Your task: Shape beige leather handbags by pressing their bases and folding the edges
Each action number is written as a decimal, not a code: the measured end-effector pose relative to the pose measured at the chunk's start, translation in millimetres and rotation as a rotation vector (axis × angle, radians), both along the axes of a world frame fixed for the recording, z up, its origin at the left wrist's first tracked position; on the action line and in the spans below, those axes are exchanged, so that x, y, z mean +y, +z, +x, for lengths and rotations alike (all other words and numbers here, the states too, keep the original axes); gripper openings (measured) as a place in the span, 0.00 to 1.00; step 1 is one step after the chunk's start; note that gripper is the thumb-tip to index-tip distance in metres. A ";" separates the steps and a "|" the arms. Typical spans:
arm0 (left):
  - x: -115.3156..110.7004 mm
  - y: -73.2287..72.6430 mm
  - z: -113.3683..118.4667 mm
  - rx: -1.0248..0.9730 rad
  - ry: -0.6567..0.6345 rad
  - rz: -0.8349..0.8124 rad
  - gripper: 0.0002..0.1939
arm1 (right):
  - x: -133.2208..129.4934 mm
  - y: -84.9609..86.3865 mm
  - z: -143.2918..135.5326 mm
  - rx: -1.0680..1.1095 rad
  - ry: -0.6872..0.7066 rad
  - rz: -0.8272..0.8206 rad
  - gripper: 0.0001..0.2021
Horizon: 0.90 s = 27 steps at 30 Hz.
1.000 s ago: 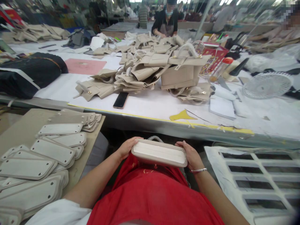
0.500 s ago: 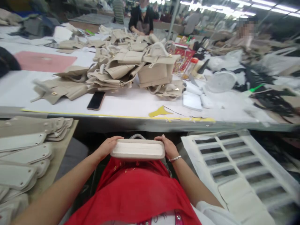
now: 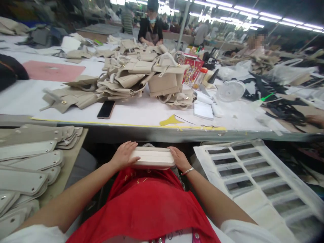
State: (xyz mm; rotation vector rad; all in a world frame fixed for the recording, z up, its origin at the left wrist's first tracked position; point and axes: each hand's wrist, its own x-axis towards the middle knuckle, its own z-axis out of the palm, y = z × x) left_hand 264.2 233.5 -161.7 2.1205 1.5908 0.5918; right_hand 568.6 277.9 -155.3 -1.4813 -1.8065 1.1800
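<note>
Resting low in the middle of the frame, just below the table edge and against the red apron [image 3: 152, 202], a flat cream bag base [image 3: 153, 157] with rounded ends lies lengthwise between the two hands. The left hand [image 3: 125, 155] lies spread over its left end, fingers extended across the top face and pressing down on it. The right hand [image 3: 179, 158] cups the right end, fingers curled around the edge, a thin bracelet [image 3: 187, 171] at the wrist.

At the left edge of the frame, stacks of similar flat oblong panels [image 3: 27, 168] with small holes lie fanned on a tan board [image 3: 64, 162]. At lower right stands a white slatted rack [image 3: 253, 175].

Above the hands runs the long white table [image 3: 141, 114]. A dark phone [image 3: 106, 109] lies near its front edge, and a yellow scrap [image 3: 171, 120] to the right of it. Behind them, at upper centre, sits a heap of beige bags and bag parts [image 3: 131, 76]. A small white fan [image 3: 231, 90] lies to the right. At the top centre a person in black [image 3: 151, 28] stands at the far side of the table.
</note>
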 end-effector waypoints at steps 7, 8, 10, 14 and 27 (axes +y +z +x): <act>11.4 30.8 9.4 0.087 -0.209 -0.135 0.41 | 5.9 29.1 10.7 -0.411 0.557 0.297 0.45; 14.2 33.2 11.0 0.120 -0.206 -0.144 0.39 | 8.8 33.0 8.8 -0.472 0.594 0.327 0.44; 18.1 36.9 12.9 0.172 -0.213 -0.141 0.36 | 14.2 39.4 3.3 -0.574 0.638 0.361 0.41; 20.6 40.3 13.6 0.151 -0.219 -0.144 0.31 | 20.5 47.6 -7.2 -0.653 0.682 0.355 0.37; 17.2 48.7 -17.6 0.298 -0.333 -0.194 0.35 | 35.3 23.5 -16.6 -0.508 0.608 0.221 0.28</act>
